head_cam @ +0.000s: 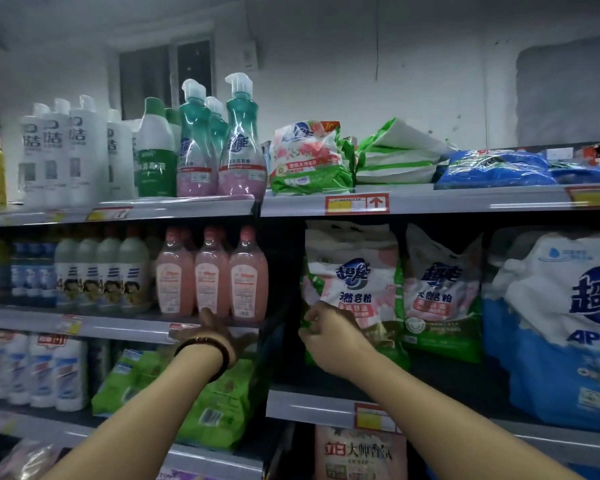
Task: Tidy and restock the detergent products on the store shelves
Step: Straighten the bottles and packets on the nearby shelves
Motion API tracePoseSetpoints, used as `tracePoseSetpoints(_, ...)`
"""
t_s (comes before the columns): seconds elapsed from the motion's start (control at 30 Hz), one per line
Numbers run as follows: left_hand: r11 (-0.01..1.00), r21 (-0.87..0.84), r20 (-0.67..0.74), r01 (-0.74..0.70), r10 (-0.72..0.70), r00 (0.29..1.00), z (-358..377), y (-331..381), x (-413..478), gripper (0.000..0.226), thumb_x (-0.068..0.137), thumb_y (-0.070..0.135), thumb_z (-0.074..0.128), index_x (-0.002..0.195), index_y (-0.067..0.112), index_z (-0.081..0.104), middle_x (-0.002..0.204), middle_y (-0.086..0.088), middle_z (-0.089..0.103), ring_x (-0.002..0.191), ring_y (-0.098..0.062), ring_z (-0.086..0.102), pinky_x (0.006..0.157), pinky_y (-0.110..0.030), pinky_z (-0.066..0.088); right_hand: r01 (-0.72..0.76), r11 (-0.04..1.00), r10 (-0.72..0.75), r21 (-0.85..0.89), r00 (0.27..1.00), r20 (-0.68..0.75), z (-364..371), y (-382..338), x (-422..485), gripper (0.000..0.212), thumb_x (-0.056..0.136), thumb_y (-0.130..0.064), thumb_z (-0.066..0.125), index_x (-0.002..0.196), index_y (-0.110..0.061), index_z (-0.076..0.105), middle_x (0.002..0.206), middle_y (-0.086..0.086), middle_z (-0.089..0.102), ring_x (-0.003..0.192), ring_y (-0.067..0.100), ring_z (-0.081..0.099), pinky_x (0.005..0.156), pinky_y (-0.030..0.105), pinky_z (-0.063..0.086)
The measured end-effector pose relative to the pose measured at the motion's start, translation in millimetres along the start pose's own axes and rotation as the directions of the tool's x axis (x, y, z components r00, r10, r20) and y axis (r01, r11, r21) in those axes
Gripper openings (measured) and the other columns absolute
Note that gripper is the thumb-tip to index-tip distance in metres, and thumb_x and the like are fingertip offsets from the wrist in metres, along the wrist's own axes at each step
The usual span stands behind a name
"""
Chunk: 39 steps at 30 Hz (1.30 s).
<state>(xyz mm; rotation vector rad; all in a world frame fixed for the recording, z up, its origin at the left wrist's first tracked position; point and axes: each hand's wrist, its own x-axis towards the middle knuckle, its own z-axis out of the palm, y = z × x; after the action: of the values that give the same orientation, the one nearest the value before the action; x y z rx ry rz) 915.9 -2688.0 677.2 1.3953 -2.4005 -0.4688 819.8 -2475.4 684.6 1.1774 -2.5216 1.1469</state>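
1. Top shelf, far left: white bottles (61, 154) stand in a row, each bearing a large character "洁"; the smaller print is blurred.
2. Just right of them, a green-and-white bottle (155, 157); its label is only partly legible.
3. Next, teal pump bottles (241, 143) with pink lower bands carry the brand "超能".
4. Middle shelf, left bay: three pink bottles (212, 275) stand upright side by side; label text is too small to read.
5. Left hand (210, 336), a dark beaded bracelet (207, 351) at the wrist, is spread open with fingers extended at the shelf edge just below the pink bottles. It grips nothing.
6. Right hand (326, 327) is curled closed on the lower left edge of a detergent powder bag (355, 289), white, pink and green, marked "超能" and "天然皂粉". The bag stands upright in the right bay of the middle shelf.
7. A second bag of the same brand (442, 292) stands just right of it.
8. Far right: a large blue-and-white sack (565, 323) shows "超" and the letters "APG".
9. Top shelf, right bay: a green "超能" packet (309, 161) lies tilted above a red price tag (356, 203) with an upward arrow.
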Motion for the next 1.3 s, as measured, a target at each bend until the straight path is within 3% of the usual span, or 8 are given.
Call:
tracePoseSetpoints(0.33, 0.800, -0.600, 0.047, 0.018, 0.012, 0.999, 5.4, 7.9, 31.2, 0.146, 0.033, 0.050, 0.094, 0.144, 0.025, 0.003, 0.148, -0.009, 0.046, 0.133, -0.038, 0.049, 0.111, -0.049, 0.045, -0.062, 0.988, 0.069, 0.140, 0.997, -0.044, 37.6, -39.5, 53.7, 0.053, 0.096, -0.039, 0.071, 0.141, -0.026, 0.047, 0.134, 0.000, 0.061, 0.118, 0.021, 0.062, 0.099, 0.037, 0.055)
tracePoseSetpoints(0.53, 0.905, -0.423, -0.047, -0.029, 0.010, 0.999, -1.7, 11.1, 29.0, 0.139, 0.070, 0.029, 0.095, 0.157, -0.007, -0.007, 0.160, -0.030, 0.028, 0.146, -0.044, 0.036, 0.119, -0.049, 0.032, -0.107, 0.955, 0.122, 0.276, 0.992, -0.036, 62.2, -60.4, 96.6, 0.085, 0.084, -0.041, 0.080, 0.153, -0.024, 0.034, 0.138, 0.001, 0.061, 0.122, 0.024, 0.063, 0.100, 0.041, 0.055)
tracePoseSetpoints(0.67, 0.967, -0.250, 0.085, -0.044, 0.067, 0.994, -4.2, 14.6, 41.3, 0.165, 0.056, 0.078, 0.080, 0.155, 0.007, -0.031, 0.169, -0.024, -0.002, 0.154, -0.043, 0.019, 0.124, -0.055, 0.027, -0.114, 0.897, 0.135, 0.428, 0.991, -0.019, 82.3, -61.0, 120.4, 0.048, 0.077, -0.030, 0.084, 0.115, -0.027, 0.056, 0.113, -0.002, 0.074, 0.099, 0.020, 0.074, 0.090, 0.046, 0.064)
tracePoseSetpoints(0.77, 0.955, -0.297, 0.060, -0.003, 0.022, 0.998, -1.8, 14.4, 48.8, 0.149, 0.064, 0.053, 0.092, 0.155, -0.010, -0.007, 0.164, -0.025, 0.021, 0.150, -0.039, 0.032, 0.122, -0.047, 0.032, -0.095, 0.896, 0.143, 0.435, 0.987, -0.077, 97.4, -60.6, 124.3, 0.025, 0.082, -0.020, 0.081, 0.098, -0.031, 0.064, 0.102, -0.006, 0.074, 0.099, 0.019, 0.073, 0.088, 0.042, 0.064)
tracePoseSetpoints(0.87, 0.990, -0.127, 0.099, -0.053, 0.066, 0.993, -1.7, 17.5, 53.9, 0.134, 0.069, 0.069, 0.077, 0.161, 0.001, 0.008, 0.166, -0.026, 0.021, 0.153, -0.042, 0.023, 0.123, -0.049, 0.030, -0.097, 0.914, 0.181, 0.393, 0.966, -0.182, 108.6, -63.1, 123.2, 0.045, 0.079, -0.031, 0.083, 0.114, -0.023, 0.057, 0.111, 0.000, 0.068, 0.098, 0.021, 0.068, 0.069, 0.029, 0.054)
tracePoseSetpoints(1.03, 0.994, 0.047, 0.170, -0.094, 0.085, 0.982, 2.4, 19.2, 68.2, 0.132, 0.055, 0.083, 0.058, 0.161, 0.015, 0.022, 0.166, -0.015, 0.028, 0.156, -0.038, 0.020, 0.123, -0.051, 0.030, -0.141, 0.938, 0.226, 0.318, 0.942, -0.248, 117.7, -68.7, 118.8, 0.096, 0.062, -0.072, 0.075, 0.139, -0.020, 0.049, 0.129, 0.007, 0.057, 0.110, 0.031, 0.064, 0.084, 0.040, 0.056)
tracePoseSetpoints(1.2, 0.996, 0.062, 0.085, -0.063, 0.057, 0.995, 3.1, 14.3, 68.9, 0.103, 0.077, 0.066, 0.066, 0.154, 0.005, 0.035, 0.157, -0.019, 0.041, 0.149, -0.038, 0.035, 0.119, -0.039, 0.038, -0.072, 0.769, 0.225, 0.636, 0.961, -0.163, 117.9, -60.4, 118.0, 0.031, 0.101, -0.029, 0.054, 0.130, -0.019, 0.054, 0.116, 0.008, 0.063, 0.089, 0.019, 0.058, 0.073, 0.032, 0.045)
tracePoseSetpoints(1.3, 0.999, -0.019, 0.072, -0.037, 0.038, 0.997, 2.2, 12.8, 65.0, 0.105, 0.074, 0.063, 0.075, 0.152, 0.003, 0.038, 0.157, -0.019, 0.041, 0.148, -0.037, 0.036, 0.115, -0.045, 0.044, -0.010, 0.737, 0.204, 0.676, 0.956, -0.209, 126.6, -58.2, 115.9, 0.031, 0.103, -0.027, 0.051, 0.134, -0.023, 0.053, 0.110, 0.002, 0.063, 0.086, 0.009, 0.056, 0.066, 0.028, 0.040)
